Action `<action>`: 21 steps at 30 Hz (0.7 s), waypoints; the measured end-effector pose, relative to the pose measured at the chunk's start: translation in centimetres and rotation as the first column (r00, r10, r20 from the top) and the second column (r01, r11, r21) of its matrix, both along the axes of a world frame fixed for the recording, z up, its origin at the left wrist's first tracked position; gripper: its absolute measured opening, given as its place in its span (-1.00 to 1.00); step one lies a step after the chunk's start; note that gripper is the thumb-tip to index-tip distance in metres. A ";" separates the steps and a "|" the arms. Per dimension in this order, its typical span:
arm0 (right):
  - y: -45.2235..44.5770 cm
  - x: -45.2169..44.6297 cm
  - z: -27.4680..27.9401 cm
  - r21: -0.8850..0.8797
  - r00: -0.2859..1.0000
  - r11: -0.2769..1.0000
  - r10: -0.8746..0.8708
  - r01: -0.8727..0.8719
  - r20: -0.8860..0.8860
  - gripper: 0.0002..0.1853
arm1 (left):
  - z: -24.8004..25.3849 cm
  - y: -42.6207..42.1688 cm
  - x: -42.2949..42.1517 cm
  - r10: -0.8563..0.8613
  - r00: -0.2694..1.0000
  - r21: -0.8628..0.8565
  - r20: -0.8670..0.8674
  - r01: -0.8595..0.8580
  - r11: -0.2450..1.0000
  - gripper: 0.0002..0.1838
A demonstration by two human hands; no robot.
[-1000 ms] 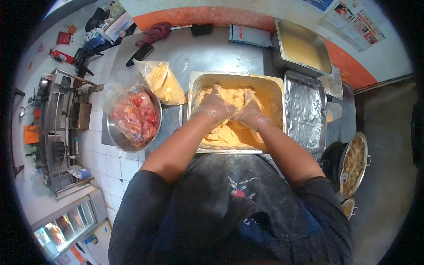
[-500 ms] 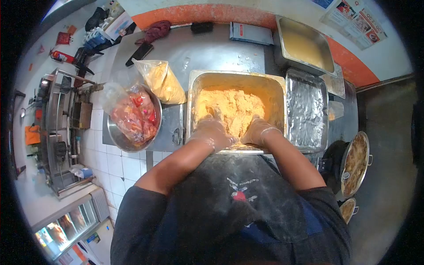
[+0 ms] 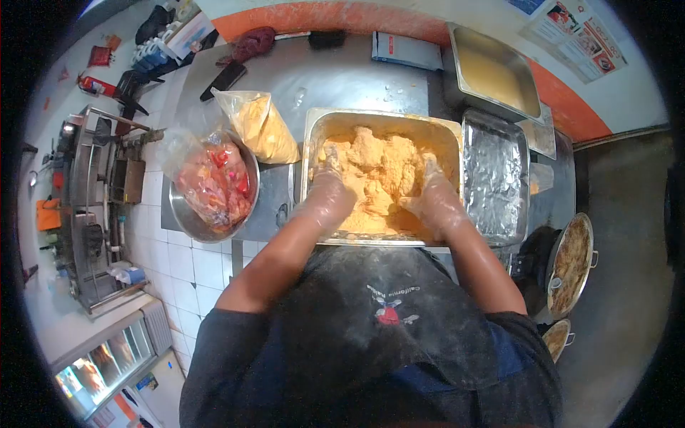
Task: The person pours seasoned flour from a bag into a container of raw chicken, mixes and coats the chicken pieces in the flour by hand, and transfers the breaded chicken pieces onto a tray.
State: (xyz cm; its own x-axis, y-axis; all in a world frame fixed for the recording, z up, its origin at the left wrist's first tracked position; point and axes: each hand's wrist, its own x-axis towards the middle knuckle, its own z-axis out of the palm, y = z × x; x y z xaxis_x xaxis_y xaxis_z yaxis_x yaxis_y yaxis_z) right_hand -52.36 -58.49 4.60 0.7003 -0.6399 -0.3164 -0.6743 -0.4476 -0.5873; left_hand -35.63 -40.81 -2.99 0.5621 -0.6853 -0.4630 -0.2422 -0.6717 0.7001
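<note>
A deep steel pan (image 3: 311,127) holds orange-yellow breading flour (image 3: 378,222) and several lumpy coated pieces (image 3: 389,160), perhaps chicken. My left hand (image 3: 330,191), in a clear plastic glove, is at the left side of the pile, its fingers stretched forward into the flour. On the opposite side my right hand (image 3: 438,198), gloved too, has its fingers extended and the thumb apart, touching the pile's edge. Both hands look open, with the coated pieces between them; some fingertips are dusted or buried in flour.
To the left are a steel bowl (image 3: 187,222) with bagged raw meat (image 3: 214,185) and a bag of yellow flour (image 3: 267,132). A shiny metal tray (image 3: 496,178) adjoins the pan on the right, a deep container (image 3: 499,75) behind it. Wide pans (image 3: 573,264) stand lower right.
My hands have moved apart, from low in the pan at the front to the left and right sides of the pile. The coated lumps are spread out and more distinct.
</note>
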 end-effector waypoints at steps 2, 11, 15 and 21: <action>-0.6 -0.5 0.1 -0.151 0.966 0.970 0.156 -0.190 -0.208 -0.45 | 1.5 0.9 -1.7 -0.107 0.887 0.015 0.450 0.113 0.994 0.10; 1.2 1.7 -1.6 0.418 0.582 0.732 0.682 -0.538 -0.443 -0.42 | 7.4 -3.5 -0.8 -0.520 0.852 0.477 0.056 0.435 0.764 0.11; 2.7 3.2 -0.3 0.460 0.728 0.822 0.536 -0.335 -0.428 -0.42 | 4.8 -2.8 -1.0 -0.511 0.859 0.446 0.040 0.442 0.778 0.06; 1.3 1.6 -6.9 0.481 0.931 0.871 0.254 -0.102 -0.263 -0.19 | 1.5 -2.5 -0.8 -0.295 0.930 0.111 -0.218 0.324 0.940 -0.08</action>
State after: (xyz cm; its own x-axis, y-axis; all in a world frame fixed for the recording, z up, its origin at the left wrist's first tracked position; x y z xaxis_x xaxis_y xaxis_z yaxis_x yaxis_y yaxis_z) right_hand -50.75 -57.20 -2.32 0.6057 -0.2461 -0.7567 -0.7884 -0.3143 -0.5288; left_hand -36.43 -43.33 -1.48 0.2213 -0.7288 -0.6480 -0.3223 -0.6818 0.6568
